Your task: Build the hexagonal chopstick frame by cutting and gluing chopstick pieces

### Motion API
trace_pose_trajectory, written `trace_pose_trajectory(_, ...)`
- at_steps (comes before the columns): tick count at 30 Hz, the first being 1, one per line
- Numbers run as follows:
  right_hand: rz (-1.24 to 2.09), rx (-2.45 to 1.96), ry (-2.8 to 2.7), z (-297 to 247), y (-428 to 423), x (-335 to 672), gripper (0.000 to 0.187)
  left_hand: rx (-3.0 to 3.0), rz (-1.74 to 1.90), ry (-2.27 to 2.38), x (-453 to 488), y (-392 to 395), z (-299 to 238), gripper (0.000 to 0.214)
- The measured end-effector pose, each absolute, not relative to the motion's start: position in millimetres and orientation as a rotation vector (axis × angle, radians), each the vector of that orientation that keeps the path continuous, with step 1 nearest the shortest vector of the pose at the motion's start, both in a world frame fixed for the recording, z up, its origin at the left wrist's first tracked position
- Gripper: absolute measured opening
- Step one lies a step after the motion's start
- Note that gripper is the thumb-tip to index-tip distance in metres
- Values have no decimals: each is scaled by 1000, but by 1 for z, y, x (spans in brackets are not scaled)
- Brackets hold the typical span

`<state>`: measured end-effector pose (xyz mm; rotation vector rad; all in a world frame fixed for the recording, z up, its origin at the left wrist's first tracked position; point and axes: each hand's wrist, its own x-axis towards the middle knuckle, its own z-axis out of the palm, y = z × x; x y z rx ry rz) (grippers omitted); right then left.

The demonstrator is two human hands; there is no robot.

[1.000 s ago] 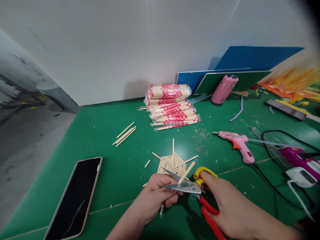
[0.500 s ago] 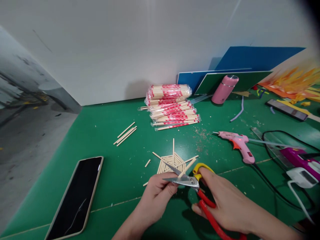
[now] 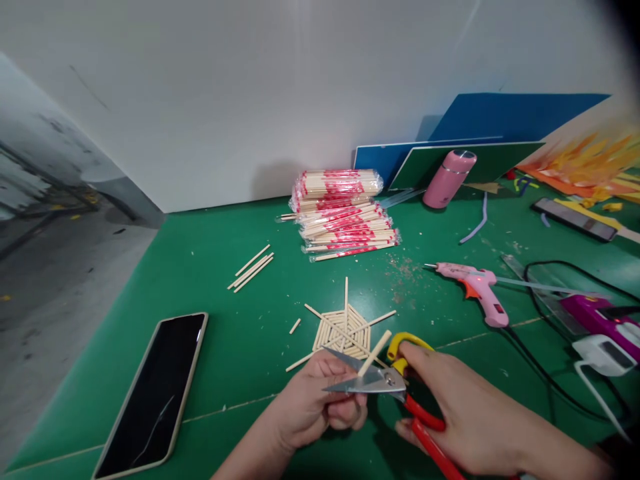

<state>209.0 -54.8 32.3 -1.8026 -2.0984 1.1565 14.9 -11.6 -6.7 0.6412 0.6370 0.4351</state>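
Spreading across most of the view, a green table runs up to a white wall at twelve o'clock. At one o'clock a blue board and a green board lean against that wall, with a pink bottle lying tilted in front of them. A dark phone lies face up at eight o'clock, well apart from the hands. Stacked packs of chopsticks in red-printed wrap sit just above the centre, near the wall. At three o'clock a pink glue gun rests on its side with its nozzle pointing to nine o'clock, and a purple and white device with a black cable lies beyond it at the edge.

The right hand comes in from five o'clock and is wrapped around the red and yellow handles of the scissors. The left hand comes in from six o'clock, its fingers curled and pinched shut on a short stick. The blades stand slightly apart in a narrow V that points to nine o'clock, and the stick sits between them close to the pivot, its free end slanting up to one o'clock. Just beyond the hands, at twelve o'clock from them, a flat hexagonal web of sticks lies on the table. A few loose sticks lie at ten o'clock.
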Motion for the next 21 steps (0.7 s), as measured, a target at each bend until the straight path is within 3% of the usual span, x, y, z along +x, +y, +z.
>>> trace_pose_trajectory(6, 1195, -1773, -2051, 31, -55, 204, 19, 655, 450, 613, 13, -8, -10, 38)
trace_pose_trajectory(14, 1083, -1953, -1889, 24, -47, 202, 15, 945, 685, 813, 19, 1, 8, 21)
trace_pose_trajectory(21, 881, -1971, -1793, 19, -45, 190, 20, 1008, 941, 1057, 40, -1, 29, 46)
